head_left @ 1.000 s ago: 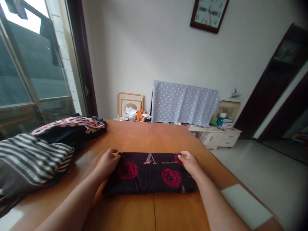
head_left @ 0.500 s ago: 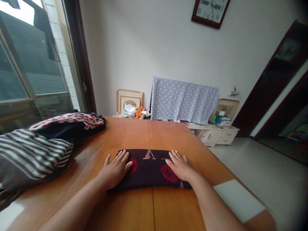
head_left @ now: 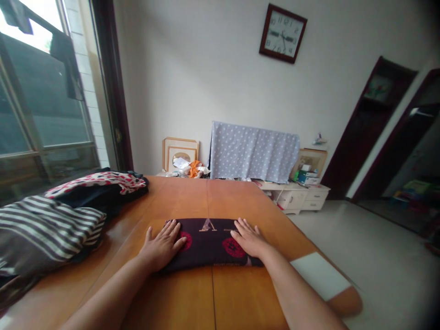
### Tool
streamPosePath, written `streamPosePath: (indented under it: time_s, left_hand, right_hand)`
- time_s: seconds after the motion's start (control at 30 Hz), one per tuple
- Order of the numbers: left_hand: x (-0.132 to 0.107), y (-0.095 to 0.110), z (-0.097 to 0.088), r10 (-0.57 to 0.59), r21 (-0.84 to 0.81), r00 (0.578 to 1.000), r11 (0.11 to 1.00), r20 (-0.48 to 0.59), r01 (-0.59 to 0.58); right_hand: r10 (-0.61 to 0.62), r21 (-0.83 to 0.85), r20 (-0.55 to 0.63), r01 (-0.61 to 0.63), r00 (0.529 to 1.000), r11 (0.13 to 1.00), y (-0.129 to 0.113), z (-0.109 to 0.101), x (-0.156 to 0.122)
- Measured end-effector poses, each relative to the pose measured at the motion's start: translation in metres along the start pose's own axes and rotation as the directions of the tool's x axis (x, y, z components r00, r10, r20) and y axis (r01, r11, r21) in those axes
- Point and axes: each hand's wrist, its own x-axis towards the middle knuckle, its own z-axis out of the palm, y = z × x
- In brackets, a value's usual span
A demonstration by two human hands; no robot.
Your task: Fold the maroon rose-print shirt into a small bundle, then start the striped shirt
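In the head view, a folded dark cloth (head_left: 206,250) lies on the wooden worktop (head_left: 192,197), near the person and between the two forearms. Its long axis runs left to right, crosswise to the worktop's seam (head_left: 213,293), which passes beneath it; one long edge faces the person and the other faces the wall (head_left: 206,68). The short ends point to the left and right. The cloth is blackish purple and folded into a flat, oblong pad. A pale, letter-like figure sits at the middle of the far edge, with a red round motif toward each end and small, pale lettering too fine to read. The left hand (head_left: 161,245) lies palm down over the left end, the right hand (head_left: 250,239) over the right end, both partly covering the pattern. In each grip the fingers are extended and the thumb stands apart, clamped on nothing. A striped garment (head_left: 51,224) lies to the left on the worktop, well apart from the cloth.
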Motion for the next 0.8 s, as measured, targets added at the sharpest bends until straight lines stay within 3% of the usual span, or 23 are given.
streamPosePath:
  time_s: [0.1, 0.2, 0.33, 0.43, 0.53, 0.67, 0.8]
  left_hand:
    - [0.001, -0.002, -0.002, 0.005, 0.001, 1.0, 1.0, -0.024, -0.005]
    - [-0.006, 0.0, -0.01, 0.048, -0.014, 0.994, 0.999, -0.1, -0.049]
    - [-0.033, 0.008, -0.02, 0.225, -0.07, 0.955, 0.968, -0.195, -0.242]
    - [-0.057, 0.011, -0.016, 0.32, -0.104, 0.927, 0.933, -0.196, -0.345]
    - [-0.069, 0.009, -0.004, 0.314, -0.101, 0.934, 0.937, -0.167, -0.333]
    - [-0.066, 0.003, 0.007, 0.281, -0.044, 0.949, 0.956, -0.139, -0.29]
    - [-0.062, 0.002, 0.006, 0.299, 0.012, 0.947, 0.954, -0.12, -0.299]
  right_hand:
    - [0.003, 0.065, -0.038, -0.001, 0.999, 0.998, 0.004, -0.009, -0.004]
    - [0.008, 0.177, -0.228, 0.033, 0.974, 0.984, 0.012, -0.018, -0.019]
    - [-0.072, 0.192, -0.393, 0.159, 0.917, 0.969, 0.017, -0.02, -0.06]
    - [-0.178, 0.09, -0.361, 0.225, 0.916, 0.97, 0.012, -0.012, -0.092]
    - [-0.263, -0.039, -0.276, 0.263, 0.924, 0.964, 0.007, -0.001, -0.109]
    - [-0.311, -0.167, -0.232, 0.278, 0.921, 0.946, 0.003, 0.009, -0.108]
    - [-0.371, -0.301, -0.219, 0.299, 0.903, 0.906, -0.002, 0.008, -0.1]
